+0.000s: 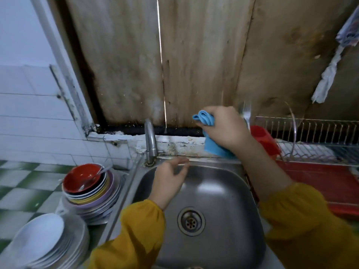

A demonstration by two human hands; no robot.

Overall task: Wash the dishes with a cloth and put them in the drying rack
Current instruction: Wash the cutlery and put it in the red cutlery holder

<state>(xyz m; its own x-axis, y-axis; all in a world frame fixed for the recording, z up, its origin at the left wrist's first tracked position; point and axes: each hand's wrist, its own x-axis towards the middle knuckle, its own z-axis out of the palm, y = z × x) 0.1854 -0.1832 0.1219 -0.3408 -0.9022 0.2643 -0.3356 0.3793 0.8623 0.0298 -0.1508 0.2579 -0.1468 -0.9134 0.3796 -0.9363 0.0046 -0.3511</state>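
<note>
The right hand [223, 129] gripped the bunched blue cloth [206, 119], a blurred fork [246, 113] just behind it above the red cutlery holder [264, 138] of the drying rack [310, 129], best lowered handle-first, while the left hand [169, 179] hung loose and empty over the sink [219, 193], stacked bowls [87, 183] waiting on the desk.

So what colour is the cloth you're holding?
The cloth is light blue, seen in the head view.

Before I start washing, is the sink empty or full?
Empty: the sink shows bare steel and an uncovered drain, with nothing lying or pooled inside.
</note>
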